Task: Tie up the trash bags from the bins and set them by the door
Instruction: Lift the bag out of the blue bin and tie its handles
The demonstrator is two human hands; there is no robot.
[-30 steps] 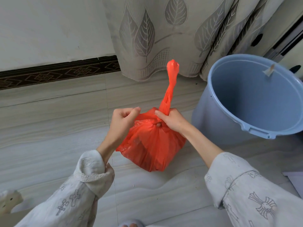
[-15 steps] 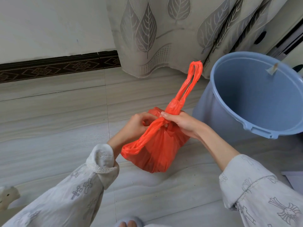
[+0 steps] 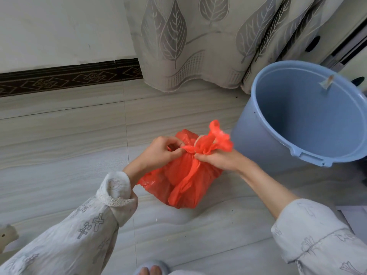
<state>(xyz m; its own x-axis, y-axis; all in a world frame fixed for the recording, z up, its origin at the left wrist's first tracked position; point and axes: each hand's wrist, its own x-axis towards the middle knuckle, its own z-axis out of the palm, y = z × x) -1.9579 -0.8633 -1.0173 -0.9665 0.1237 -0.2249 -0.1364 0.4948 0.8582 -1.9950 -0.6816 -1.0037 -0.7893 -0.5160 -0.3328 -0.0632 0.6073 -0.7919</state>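
Head cam: red trash bag (image 3: 184,181) sits on the tiled floor (image 3: 59,135), just left of the blue bin (image 3: 309,116), which has no liner in it. Left hand (image 3: 160,153) pinches one twisted handle strip at the bag's neck; right hand (image 3: 216,160) is closed on the gathered neck w/ the other handle loop (image 3: 220,137) bunching up above it. Both grips sit right at the neck, prob. to keep the mouth cinched while the knot gets pulled snug. Floor takes the bag's weight, so both hands are free for tying. No door in view.
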